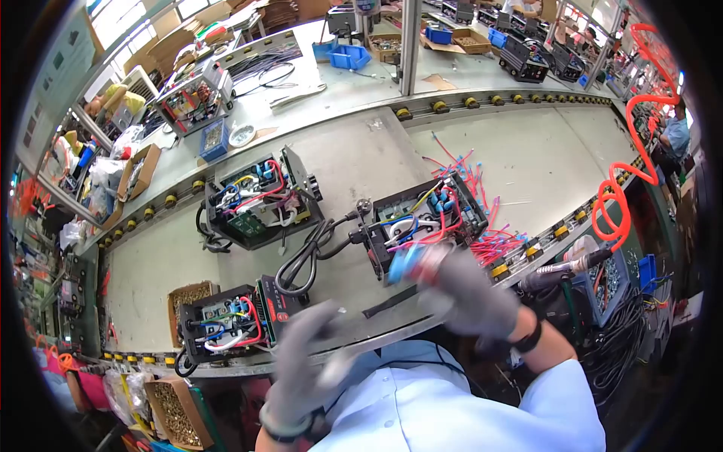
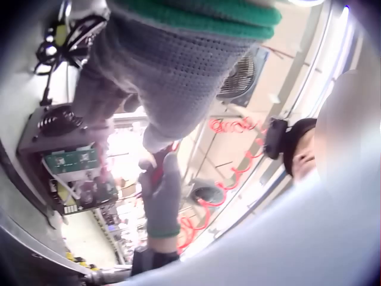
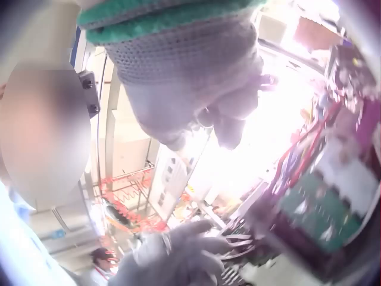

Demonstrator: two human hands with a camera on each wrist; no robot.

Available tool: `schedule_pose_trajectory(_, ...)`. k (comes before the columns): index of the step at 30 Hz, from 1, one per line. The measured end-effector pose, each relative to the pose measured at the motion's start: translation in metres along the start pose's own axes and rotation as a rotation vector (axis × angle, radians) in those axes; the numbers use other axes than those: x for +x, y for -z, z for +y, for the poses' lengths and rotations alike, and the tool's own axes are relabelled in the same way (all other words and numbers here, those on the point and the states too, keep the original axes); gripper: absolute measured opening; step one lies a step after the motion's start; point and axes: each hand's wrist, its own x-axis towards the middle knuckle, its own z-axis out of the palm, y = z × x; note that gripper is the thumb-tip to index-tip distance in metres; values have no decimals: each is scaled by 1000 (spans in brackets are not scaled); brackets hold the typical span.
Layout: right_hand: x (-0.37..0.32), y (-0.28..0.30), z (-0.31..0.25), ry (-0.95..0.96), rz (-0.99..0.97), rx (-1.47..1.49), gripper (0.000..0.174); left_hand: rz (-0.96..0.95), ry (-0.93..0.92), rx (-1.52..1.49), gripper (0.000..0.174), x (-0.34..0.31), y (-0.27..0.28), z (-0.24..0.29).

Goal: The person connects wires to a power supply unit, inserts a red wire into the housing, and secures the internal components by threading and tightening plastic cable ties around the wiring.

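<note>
In the head view my gloved right hand point(image 1: 476, 295) grips a blurred blue-and-red object point(image 1: 416, 264) over the front of an open black unit point(image 1: 380, 252) with a board and wires. A dark red part point(image 2: 157, 174) shows at my right hand point(image 2: 162, 199) in the left wrist view. My gloved left hand point(image 1: 305, 369) is raised with nothing in it, fingers apart, near the table's front edge. To its left lies another open unit point(image 1: 226, 325). In the right wrist view the right hand point(image 3: 184, 89) has curled fingers; what it holds is hidden.
A third open unit point(image 1: 260, 200) stands farther back, with a looped black cable point(image 1: 305, 260) beside it. Pink, red and blue wires point(image 1: 493, 245) lie at the right. A coiled red hose point(image 1: 621, 203) hangs near a power tool point(image 1: 553, 275). Rollers point(image 1: 471, 102) border the table.
</note>
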Motion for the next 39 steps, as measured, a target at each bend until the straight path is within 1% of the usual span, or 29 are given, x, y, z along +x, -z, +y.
schedule_pose_trajectory(1,-6,-22,-1,98,-94,135,21,165,-32,46,53,-13,22,7)
schedule_pose_trajectory(2,-19,-51,2,85,-200,193,20,353,-139,382,51,-25,48,6)
schedule_pose_trajectory(3,-31,-83,9,75,-306,253,19,622,-77,288,42,-37,64,-6)
schedule_pose_trajectory(5,-41,-140,30,107,-605,128,16,957,271,518,36,-56,118,-36)
schedule_pose_trajectory(6,-37,-165,33,122,-593,124,16,950,345,498,36,-71,141,-66)
schedule_pose_trajectory(7,-31,-189,35,188,-667,4,14,941,421,479,37,-89,159,-103)
schedule_pose_trajectory(8,-25,-203,34,251,-740,-115,14,810,478,398,40,-111,172,-132)
schedule_pose_trajectory(9,-14,-203,31,263,-734,-110,14,764,734,80,42,-96,158,-112)
schedule_pose_trajectory(11,12,-202,30,198,-757,-213,17,576,551,145,42,-127,171,-155)
schedule_pose_trajectory(13,13,-220,69,244,-612,-247,21,639,491,281,44,-105,135,-135)
schedule_pose_trajectory(14,20,-222,81,268,-534,-212,23,594,499,579,43,-95,123,-117)
schedule_pose_trajectory(16,34,-216,92,108,-336,-79,21,553,580,476,45,-85,112,-85)
schedule_pose_trajectory(17,43,-190,69,4,-372,-264,20,492,603,569,49,-88,108,-82)
schedule_pose_trajectory(19,33,-184,76,65,-382,-333,17,499,506,683,48,-103,104,-75)
schedule_pose_trajectory(20,19,-181,76,139,-365,-154,16,537,408,617,46,-111,109,-78)
schedule_pose_trajectory(21,10,-178,71,206,-343,21,16,562,417,623,46,-111,108,-73)
schedule_pose_trajectory(22,8,-175,55,226,-357,20,16,659,371,674,45,-105,105,-64)
schedule_pose_trajectory(23,4,-169,31,-31,-393,255,19,751,330,723,45,-100,101,-51)
schedule_pose_trajectory(24,3,-166,12,-300,-426,483,24,729,388,584,44,-94,95,-35)
schedule_pose_trajectory(25,6,-167,-2,-298,-449,482,24,625,374,405,41,-90,90,-32)
schedule_pose_trajectory(26,11,-169,-14,-401,-467,664,29,530,373,38,35,-80,77,-27)
schedule_pose_trajectory(27,16,-174,-22,-505,-477,844,34,394,352,-131,33,-73,66,-28)
schedule_pose_trajectory(28,13,-184,-28,-455,-396,866,31,252,323,-297,31,-67,59,-30)
schedule_pose_trajectory(29,6,-200,-21,-390,-314,905,31,219,237,-84,21,-59,58,-28)
schedule_pose_trajectory(32,2,-197,-15,-445,-327,772,26,268,305,-54,12,-61,48,-37)
schedule_pose_trajectory(34,2,-176,-15,-733,-553,829,31,228,373,-337,17,-64,45,-44)
schedule_pose_trajectory(35,2,-172,-11,-736,-560,821,31,236,374,-343,17,-66,47,-43)
schedule_pose_trajectory(37,1,-167,-5,-583,-726,912,38,281,549,-515,22,-68,56,-37)
schedule_pose_trajectory(39,4,-165,-7,-558,-748,942,40,297,608,-586,28,-68,64,-29)
